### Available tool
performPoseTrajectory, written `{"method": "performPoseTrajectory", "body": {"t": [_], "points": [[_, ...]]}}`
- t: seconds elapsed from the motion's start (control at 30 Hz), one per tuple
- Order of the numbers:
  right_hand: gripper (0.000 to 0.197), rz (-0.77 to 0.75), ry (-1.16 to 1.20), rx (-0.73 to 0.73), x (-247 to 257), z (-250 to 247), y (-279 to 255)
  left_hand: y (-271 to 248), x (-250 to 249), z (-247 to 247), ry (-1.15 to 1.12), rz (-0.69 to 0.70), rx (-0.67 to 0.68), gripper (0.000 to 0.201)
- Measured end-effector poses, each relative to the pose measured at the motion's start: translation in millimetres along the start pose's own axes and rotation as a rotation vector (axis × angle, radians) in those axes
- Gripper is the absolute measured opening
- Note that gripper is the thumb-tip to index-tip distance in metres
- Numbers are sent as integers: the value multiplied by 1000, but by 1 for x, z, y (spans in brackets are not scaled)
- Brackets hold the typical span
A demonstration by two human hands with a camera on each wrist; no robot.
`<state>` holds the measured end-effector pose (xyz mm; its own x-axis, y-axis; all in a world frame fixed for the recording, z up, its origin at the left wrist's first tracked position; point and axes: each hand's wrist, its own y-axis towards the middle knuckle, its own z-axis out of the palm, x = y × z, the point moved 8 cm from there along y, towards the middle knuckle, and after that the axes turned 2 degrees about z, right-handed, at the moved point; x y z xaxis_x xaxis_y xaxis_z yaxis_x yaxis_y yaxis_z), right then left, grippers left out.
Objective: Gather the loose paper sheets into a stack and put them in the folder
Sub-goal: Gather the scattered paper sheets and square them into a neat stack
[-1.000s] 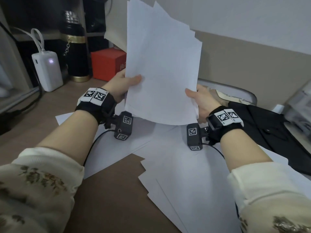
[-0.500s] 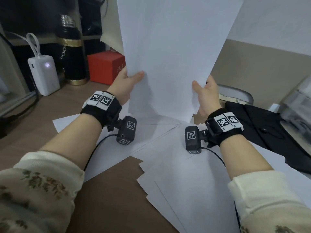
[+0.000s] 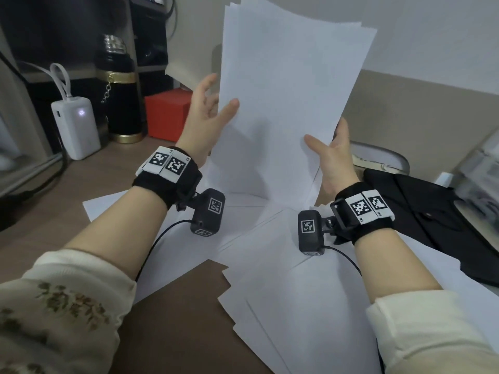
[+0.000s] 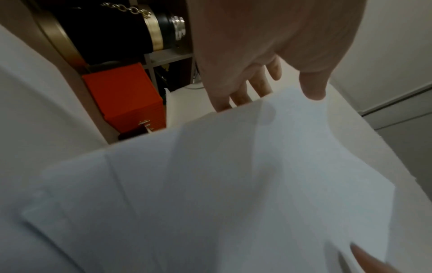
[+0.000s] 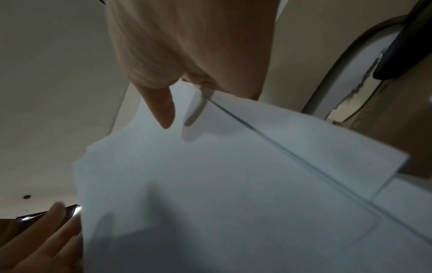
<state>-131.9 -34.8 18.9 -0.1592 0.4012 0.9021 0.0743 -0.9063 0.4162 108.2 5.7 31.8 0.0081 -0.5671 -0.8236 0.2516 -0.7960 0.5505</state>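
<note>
A stack of white sheets point(image 3: 283, 103) stands upright between my hands, its bottom edge on the loose sheets point(image 3: 283, 292) spread over the desk. My left hand point(image 3: 213, 109) is at the stack's left edge, thumb on the front and fingers straight and spread beside and behind it. In the left wrist view the stack point(image 4: 233, 184) runs between thumb and fingers. My right hand point(image 3: 329, 147) pinches the right edge, thumb in front and fingers hidden behind; the right wrist view shows that thumb on the stack point(image 5: 233, 184). A black folder point(image 3: 432, 220) lies flat at the right.
A white power bank point(image 3: 75, 122), a black and gold flask point(image 3: 118, 90) and a red box point(image 3: 167, 114) stand at the back left. A grey rounded tray point(image 3: 383, 155) sits behind the folder. Bare brown desk point(image 3: 175, 333) shows in front.
The stack has been turned upright and its sheets are now more even. My left hand has slid up the left edge and its fingers have spread. The right hand keeps its hold.
</note>
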Motion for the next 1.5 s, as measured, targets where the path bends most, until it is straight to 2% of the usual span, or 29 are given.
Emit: {"method": "performPoseTrajectory", "body": {"t": [0.07, 0.17, 0.33, 0.53, 0.63, 0.73, 0.9, 1.1, 1.23, 1.33, 1.5], "points": [[44, -7, 12, -5, 2, 2, -1, -3, -3, 6, 41, 22, 18, 74], [40, -39, 69, -46, 7, -4, -1, -2, -7, 0, 8, 29, -45, 73], [49, -72, 58, -42, 15, 2, -4, -1, -13, 3, 25, 59, -58, 46], [41, -99, 37, -59, 21, 0, -6, 2, -25, 1, 76, 131, -110, 53], [34, -126, 5, -93, 25, 1, -5, 5, -32, 5, 100, 168, -118, 47], [28, -149, 26, -138, 31, 0, -6, 7, -36, 7, 120, 176, -183, 36], [28, -195, 7, -188, 46, 1, -5, 7, -45, 14, 149, 204, -212, 32], [34, -157, -44, -203, 51, 3, -8, 6, -49, 20, 85, 135, -238, 34], [31, -197, -43, -200, 85, 11, -4, 19, -88, 26, -10, 144, -290, 30], [26, -206, -12, -213, 107, 15, -1, 30, -116, 31, 15, 141, -349, 35], [30, -103, 45, -309, 121, 20, 1, 36, -120, 26, -37, 26, -453, 23]]}}
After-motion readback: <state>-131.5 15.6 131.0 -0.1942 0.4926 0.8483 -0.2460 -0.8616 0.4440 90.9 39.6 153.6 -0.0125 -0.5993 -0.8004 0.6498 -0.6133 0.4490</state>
